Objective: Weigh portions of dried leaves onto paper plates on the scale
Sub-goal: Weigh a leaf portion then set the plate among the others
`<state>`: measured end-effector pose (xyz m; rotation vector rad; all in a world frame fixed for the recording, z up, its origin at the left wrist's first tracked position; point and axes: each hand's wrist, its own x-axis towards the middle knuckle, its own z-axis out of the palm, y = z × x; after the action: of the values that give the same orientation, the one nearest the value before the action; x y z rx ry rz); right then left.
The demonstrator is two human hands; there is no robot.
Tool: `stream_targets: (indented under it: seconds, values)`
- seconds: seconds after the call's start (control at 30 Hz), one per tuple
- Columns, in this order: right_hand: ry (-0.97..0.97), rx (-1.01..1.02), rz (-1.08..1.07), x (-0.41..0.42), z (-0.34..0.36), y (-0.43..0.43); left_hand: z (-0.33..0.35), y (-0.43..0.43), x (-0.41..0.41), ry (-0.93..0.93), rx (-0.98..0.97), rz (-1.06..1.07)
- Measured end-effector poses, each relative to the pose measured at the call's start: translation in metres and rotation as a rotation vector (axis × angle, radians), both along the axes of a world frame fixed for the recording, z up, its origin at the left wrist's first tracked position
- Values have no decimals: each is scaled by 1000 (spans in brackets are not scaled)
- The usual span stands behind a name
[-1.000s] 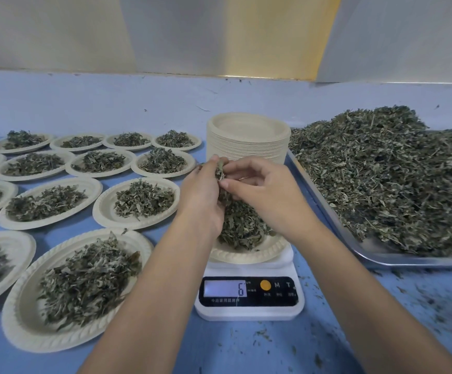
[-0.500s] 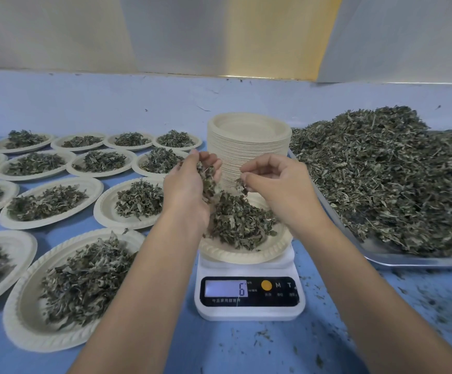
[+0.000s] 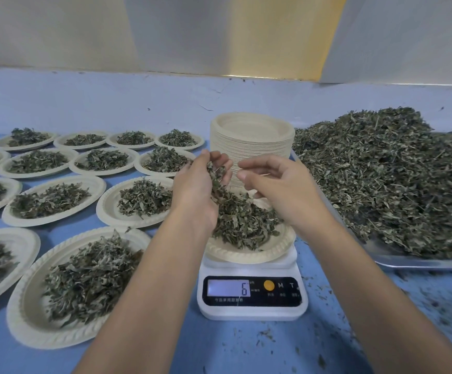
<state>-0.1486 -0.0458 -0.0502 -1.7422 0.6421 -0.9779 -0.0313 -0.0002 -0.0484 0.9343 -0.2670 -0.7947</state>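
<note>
Your left hand [image 3: 195, 184] cupped dried leaves [image 3: 215, 175] above the heaped paper plate [image 3: 246, 256] on the digital scale [image 3: 251, 310], reading 6; your right hand [image 3: 284, 190] hovered beside, fingers loosely curled, seemingly empty. You seemed mid top-up; next needed a gentle, watched sprinkle

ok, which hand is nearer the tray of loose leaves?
Right. The right hand is over the right side of the weighing plate, beside the tray; the left hand, cupping leaves, is over its left side, farther off.
</note>
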Motion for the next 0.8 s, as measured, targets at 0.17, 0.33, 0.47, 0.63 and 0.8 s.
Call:
stream_targets:
  seconds: [0.17,0.33,0.47,0.63,0.8]
  values:
    - [45,-62,82,7,0,12,3,0,-10,-40,10,-11]
    - [57,-150,-2,12,-5,15,0,-2,-17,-43,5,-13]
    - [26,-170,-18,12,-6,14,-1,-3,-17,-15,-14,-18]
    - [10,-184,-40,11,-6,11,0,-2,-11,20,-17,4]
    - [2,-159,-101,5,-4,-1,1,0,5,110,-55,38]
